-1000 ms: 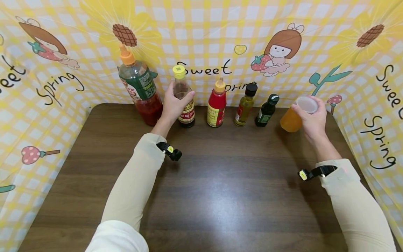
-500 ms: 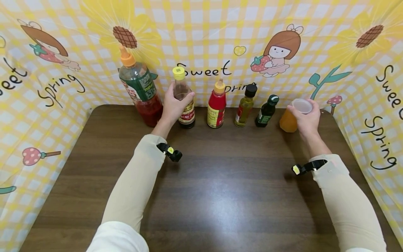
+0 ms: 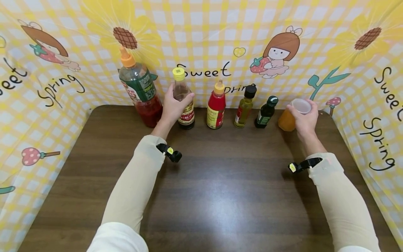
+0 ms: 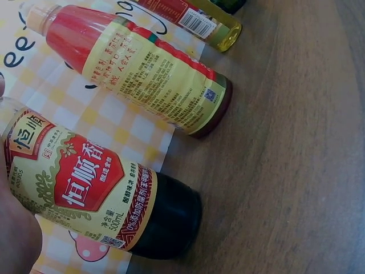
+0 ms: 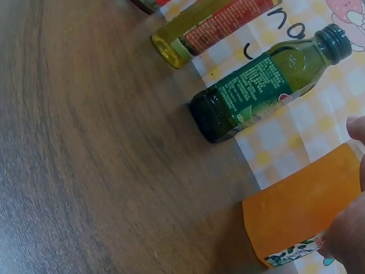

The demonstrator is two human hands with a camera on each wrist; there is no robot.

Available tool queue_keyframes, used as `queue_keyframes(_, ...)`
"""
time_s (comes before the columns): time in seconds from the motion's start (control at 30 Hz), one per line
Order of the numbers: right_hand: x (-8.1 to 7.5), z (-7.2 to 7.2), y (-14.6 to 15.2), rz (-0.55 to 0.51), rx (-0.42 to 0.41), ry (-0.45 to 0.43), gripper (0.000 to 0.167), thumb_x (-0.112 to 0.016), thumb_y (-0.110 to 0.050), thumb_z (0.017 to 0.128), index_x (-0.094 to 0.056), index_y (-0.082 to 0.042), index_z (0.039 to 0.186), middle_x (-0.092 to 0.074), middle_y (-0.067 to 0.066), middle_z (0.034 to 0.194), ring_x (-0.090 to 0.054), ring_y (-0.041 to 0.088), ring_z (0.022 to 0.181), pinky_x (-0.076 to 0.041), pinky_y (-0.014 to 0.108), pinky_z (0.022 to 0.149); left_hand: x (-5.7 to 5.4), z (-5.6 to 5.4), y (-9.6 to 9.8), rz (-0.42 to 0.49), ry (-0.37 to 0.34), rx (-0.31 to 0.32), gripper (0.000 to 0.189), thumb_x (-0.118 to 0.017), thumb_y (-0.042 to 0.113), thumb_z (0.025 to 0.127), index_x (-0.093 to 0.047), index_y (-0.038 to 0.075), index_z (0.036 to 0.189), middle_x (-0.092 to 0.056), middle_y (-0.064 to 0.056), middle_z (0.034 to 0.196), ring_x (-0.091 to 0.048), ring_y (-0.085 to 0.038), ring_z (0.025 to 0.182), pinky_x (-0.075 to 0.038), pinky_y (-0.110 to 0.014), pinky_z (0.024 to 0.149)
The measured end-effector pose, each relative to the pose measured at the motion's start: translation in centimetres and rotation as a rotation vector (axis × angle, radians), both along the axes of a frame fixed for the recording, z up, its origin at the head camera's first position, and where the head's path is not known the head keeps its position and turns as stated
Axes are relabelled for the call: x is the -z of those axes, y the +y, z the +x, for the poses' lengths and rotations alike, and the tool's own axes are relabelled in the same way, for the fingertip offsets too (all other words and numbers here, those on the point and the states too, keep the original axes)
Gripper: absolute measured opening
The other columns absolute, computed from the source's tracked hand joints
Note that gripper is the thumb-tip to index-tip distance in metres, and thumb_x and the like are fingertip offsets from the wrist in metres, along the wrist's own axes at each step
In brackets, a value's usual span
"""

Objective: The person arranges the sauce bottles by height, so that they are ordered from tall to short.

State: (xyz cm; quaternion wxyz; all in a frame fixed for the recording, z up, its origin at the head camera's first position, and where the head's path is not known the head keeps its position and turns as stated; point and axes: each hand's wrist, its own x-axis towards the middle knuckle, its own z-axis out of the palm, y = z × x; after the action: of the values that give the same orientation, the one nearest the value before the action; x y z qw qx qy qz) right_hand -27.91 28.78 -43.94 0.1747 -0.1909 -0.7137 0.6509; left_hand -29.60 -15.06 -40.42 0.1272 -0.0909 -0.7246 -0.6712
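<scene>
My left hand [image 3: 171, 108] grips the upper part of a dark vinegar bottle [image 3: 187, 118] with a yellow cap, which stands upright at the back of the table. Its red and cream label faces the left wrist view, where the bottle [image 4: 85, 182] fills the lower left. At the far right, my right hand [image 3: 306, 120] holds an orange-filled container [image 3: 285, 121] by its top, near a wide whitish lid. The right wrist view shows the orange container [image 5: 302, 200] beside a small dark green oil bottle [image 5: 256, 85], with a gap between them.
Left of the vinegar stands a large red-sauce bottle [image 3: 148, 108] with an orange nozzle. Between my hands, a red squeeze bottle [image 3: 216, 108], a yellow oil bottle [image 3: 243, 111] and the small green bottle [image 3: 265, 113] form a row before the checked cloth backdrop [image 3: 201, 42].
The right hand has shifted left with the orange container, bringing it nearer the small green bottle and more upright. The left hand stays on the vinegar bottle, which has not moved.
</scene>
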Motion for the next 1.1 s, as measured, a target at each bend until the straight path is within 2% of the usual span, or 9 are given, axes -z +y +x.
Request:
queue_keyframes(0.17,0.1,0.0,0.1,-0.003,-0.007,0.009,0.078,-0.084,-0.014,0.083,-0.040,-0.009,0.148,-0.042,-0.002,0.133,-0.043,0.014,0.120,-0.039,0.028,0.105,-0.1,0.0,0.0,0.000,-0.007,0.003,0.037,-0.080,0.020,0.089,-0.057,0.012,0.118,-0.063,-0.003,0.111,-0.061,-0.019,0.111,-0.049,-0.038,0.099)
queue_keyframes(0.57,0.1,0.3,0.2,0.099,-0.046,-0.011,0.078,-0.081,-0.023,0.087,-0.035,-0.011,0.149,-0.041,0.001,0.138,-0.042,0.015,0.125,-0.038,0.027,0.107,-0.4,-0.1,-0.3,-0.029,-0.073,0.021,0.043,-0.080,0.021,0.090,-0.056,0.012,0.124,-0.062,-0.005,0.119,-0.058,-0.019,0.117,-0.047,-0.035,0.103)
queue_keyframes(0.73,-0.1,0.4,0.4,0.124,-0.066,-0.026,0.080,-0.081,-0.027,0.088,-0.034,-0.011,0.150,-0.040,0.002,0.139,-0.042,0.016,0.126,-0.038,0.028,0.107,-0.7,-0.1,-0.6,-0.090,-0.074,0.024,0.046,-0.078,0.024,0.091,-0.054,0.012,0.128,-0.060,-0.006,0.125,-0.056,-0.017,0.122,-0.044,-0.038,0.107)
queue_keyframes(0.9,-0.5,0.9,0.9,0.191,-0.104,-0.066,0.082,-0.077,-0.032,0.091,-0.030,-0.009,0.153,-0.037,0.010,0.147,-0.040,0.022,0.130,-0.037,0.029,0.109,-1.0,0.0,-0.6,-0.156,-0.069,0.040,0.048,-0.075,0.026,0.094,-0.052,0.009,0.132,-0.059,-0.008,0.130,-0.053,-0.018,0.127,-0.040,-0.041,0.110)
queue_keyframes(1.1,-1.5,1.4,1.7,0.258,-0.177,-0.122,0.087,-0.067,-0.041,0.096,-0.016,-0.008,0.159,-0.029,0.020,0.158,-0.038,0.027,0.137,-0.035,0.030,0.113,-1.4,0.5,-1.1,-0.166,-0.099,0.051,0.064,-0.072,0.031,0.095,-0.040,0.012,0.148,-0.051,-0.009,0.145,-0.046,-0.019,0.136,-0.037,-0.043,0.113)
